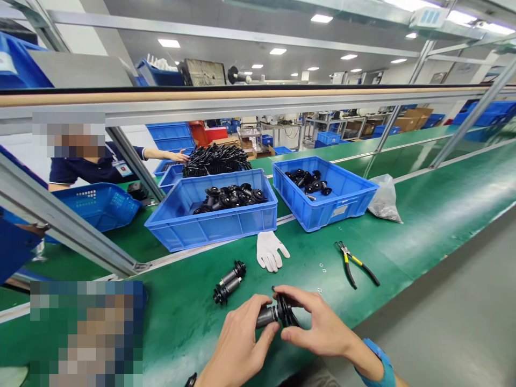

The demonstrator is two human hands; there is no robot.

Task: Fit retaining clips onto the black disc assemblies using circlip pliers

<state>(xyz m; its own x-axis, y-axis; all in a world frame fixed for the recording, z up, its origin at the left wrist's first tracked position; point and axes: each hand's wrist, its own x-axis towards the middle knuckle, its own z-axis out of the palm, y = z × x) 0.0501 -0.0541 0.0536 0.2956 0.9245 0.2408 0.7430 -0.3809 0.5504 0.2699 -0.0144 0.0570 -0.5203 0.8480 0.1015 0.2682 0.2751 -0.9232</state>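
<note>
Between my hands, low over the green bench, is a dark cylindrical part [267, 317] with a black flanged end. My left hand [242, 338] wraps round its grey cylinder. The fingers and thumb of my right hand [318, 325] close round the black flanged end [285, 310]. Two similar rotor-like parts [229, 282] lie side by side on the bench beyond my left hand. A white glove [271, 251] lies flat farther back. To the right rest pliers [355, 264] with yellow and black handles, their handles apart. Several small rings [323, 270] are scattered near them.
Two blue bins, one on the left [217, 228] and one on the right [336, 207], hold several black parts. A clear plastic bag [385, 199] sits beside the right bin. Across the bench, a co-worker's hand [179, 156] touches a pile of black parts [217, 159]. Metal posts rise along the bench.
</note>
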